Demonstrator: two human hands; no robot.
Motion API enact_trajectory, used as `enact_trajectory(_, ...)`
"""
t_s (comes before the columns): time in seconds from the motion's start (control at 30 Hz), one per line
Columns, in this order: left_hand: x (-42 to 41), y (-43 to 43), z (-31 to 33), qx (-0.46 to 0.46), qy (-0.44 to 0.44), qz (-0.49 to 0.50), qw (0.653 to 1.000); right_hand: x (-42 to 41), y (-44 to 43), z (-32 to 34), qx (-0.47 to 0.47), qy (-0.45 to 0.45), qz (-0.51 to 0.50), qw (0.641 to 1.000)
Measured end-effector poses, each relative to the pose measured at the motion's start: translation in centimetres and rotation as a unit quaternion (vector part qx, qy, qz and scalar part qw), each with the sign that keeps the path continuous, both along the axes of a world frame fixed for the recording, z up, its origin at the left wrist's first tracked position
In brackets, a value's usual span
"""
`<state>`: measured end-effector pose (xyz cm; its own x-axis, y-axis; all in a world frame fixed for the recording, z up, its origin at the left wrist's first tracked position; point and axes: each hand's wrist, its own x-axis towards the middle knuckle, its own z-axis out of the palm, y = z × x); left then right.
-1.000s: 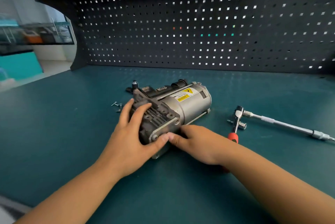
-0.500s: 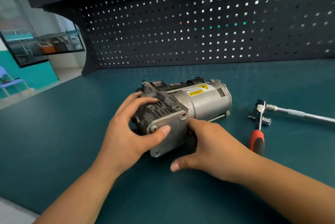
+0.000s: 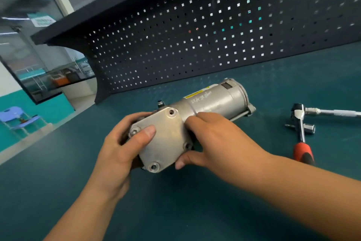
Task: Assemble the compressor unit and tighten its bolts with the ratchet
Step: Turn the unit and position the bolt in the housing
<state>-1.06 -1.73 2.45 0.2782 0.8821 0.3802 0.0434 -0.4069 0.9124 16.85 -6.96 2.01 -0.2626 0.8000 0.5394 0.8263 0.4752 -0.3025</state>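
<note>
Grip, left: left hand (image 3: pixel 121 155) curls round the near-left end of the grey metal cylindrical compressor unit (image 3: pixel 214 102), thumb pressed flat on its pale four-cornered end plate (image 3: pixel 166 143). Grip, right: right hand (image 3: pixel 220 143) clasps from the right, fingers over the barrel where it meets the plate, thumb at the plate's near edge. Both grips are closed on the unit, nothing else in either.

Unit lies mid-table on its side, barrel running far-right, plate end turned up toward the viewer. Cannot tell whether the near end is lifted off the dark green table (image 3: pixel 195 211).

Plate corners: the far hole looks empty. The other three seem to carry bolt heads, not certain.

Risks, as judged:
- A plate not fully bolted could shift on the housing while the unit is turned.
- The round barrel could roll if one grip lets go.
- Red-handled chrome ratchet (image 3: pixel 300 131) lies well apart to the right, head against a long chrome extension bar (image 3: pixel 332 113). Reaching for it frees a hand, and a rolling unit could strike these tools.

Black pegboard (image 3: pixel 195 35) lines the far edge.
</note>
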Motion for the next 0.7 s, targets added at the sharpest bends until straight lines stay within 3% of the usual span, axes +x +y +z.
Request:
enact_trajectory(0.3,-1.3,0.8,-1.5,-0.011,-0.022,-0.02,0.999,-0.4,0.4,-1.6,0.084,-0.09,-0.013,0.992)
enact_trajectory(0.53,-1.5,0.9,-1.5,-0.029,-0.033,-0.03,0.999,0.2,1.6,-1.4,0.213,-0.04,-0.02,0.976)
enact_trajectory(0.7,-1.7,0.9,-1.8,-0.056,-0.057,-0.027,0.996,0.3,1.8,-1.0,0.176,-0.052,0.027,0.983)
